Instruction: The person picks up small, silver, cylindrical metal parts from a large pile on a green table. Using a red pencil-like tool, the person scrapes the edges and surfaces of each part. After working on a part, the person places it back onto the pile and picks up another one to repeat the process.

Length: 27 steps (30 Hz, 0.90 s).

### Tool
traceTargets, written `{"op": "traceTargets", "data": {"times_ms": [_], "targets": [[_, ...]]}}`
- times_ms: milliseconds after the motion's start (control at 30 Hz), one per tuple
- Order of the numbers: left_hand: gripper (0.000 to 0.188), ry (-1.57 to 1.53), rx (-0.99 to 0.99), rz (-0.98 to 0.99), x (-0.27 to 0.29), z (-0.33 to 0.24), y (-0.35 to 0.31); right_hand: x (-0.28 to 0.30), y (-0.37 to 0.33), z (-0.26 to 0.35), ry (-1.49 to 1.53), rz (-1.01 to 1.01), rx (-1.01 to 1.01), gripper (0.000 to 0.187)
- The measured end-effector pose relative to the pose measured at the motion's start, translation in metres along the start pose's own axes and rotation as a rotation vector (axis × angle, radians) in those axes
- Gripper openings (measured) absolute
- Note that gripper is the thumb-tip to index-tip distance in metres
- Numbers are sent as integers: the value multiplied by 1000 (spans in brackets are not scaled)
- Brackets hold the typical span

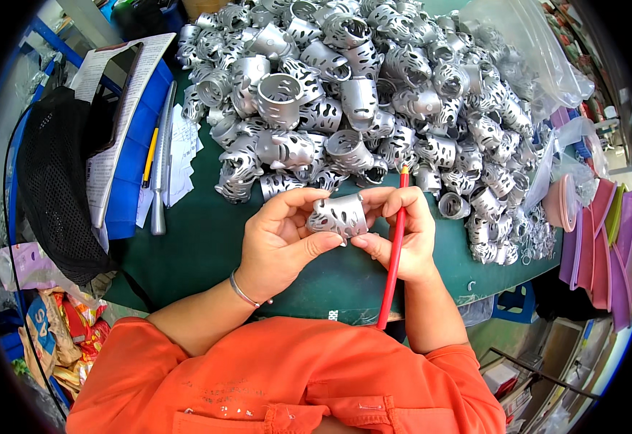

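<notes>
Between my two hands, above the green tabletop [186, 253], is a silver metal sleeve [338, 217] with cut-out slots. My left hand [280, 235] closes on its left end, thumb at the lower edge. The fingers of my right hand [410, 231] pinch its right end. A long red pencil [395, 267] with a yellowish tip also sits in my right hand, tip up, its lower end reaching the table's near edge. Just beyond my hands rises a big heap of similar slotted sleeves [280, 101].
At left, a blue bin [131, 159] bears papers, a dark phone [113, 101] and a black mesh bag [48, 181]. A yellow pen [150, 157] and a metal file [163, 159] lie beside it. Clear plastic bags [533, 50] and coloured strips [598, 246] are at right.
</notes>
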<state>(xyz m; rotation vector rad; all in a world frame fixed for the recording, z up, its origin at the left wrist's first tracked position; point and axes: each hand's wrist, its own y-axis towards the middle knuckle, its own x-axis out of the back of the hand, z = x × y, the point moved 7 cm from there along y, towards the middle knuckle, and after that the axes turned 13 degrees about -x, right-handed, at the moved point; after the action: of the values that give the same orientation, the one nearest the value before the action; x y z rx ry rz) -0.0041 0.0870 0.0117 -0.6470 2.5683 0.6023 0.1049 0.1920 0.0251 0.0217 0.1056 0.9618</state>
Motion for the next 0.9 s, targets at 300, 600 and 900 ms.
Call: {"op": "traceTargets", "data": {"times_ms": [300, 600, 900], "targets": [[43, -6, 71, 3, -1, 4, -1, 0, -1, 4, -75, -24, 64, 46], [44, -156, 310, 116, -15, 22, -12, -6, -8, 29, -347, -115, 383, 51], [36, -253, 481, 138, -19, 25, -19, -5, -10, 29, -358, -109, 371, 54]]}}
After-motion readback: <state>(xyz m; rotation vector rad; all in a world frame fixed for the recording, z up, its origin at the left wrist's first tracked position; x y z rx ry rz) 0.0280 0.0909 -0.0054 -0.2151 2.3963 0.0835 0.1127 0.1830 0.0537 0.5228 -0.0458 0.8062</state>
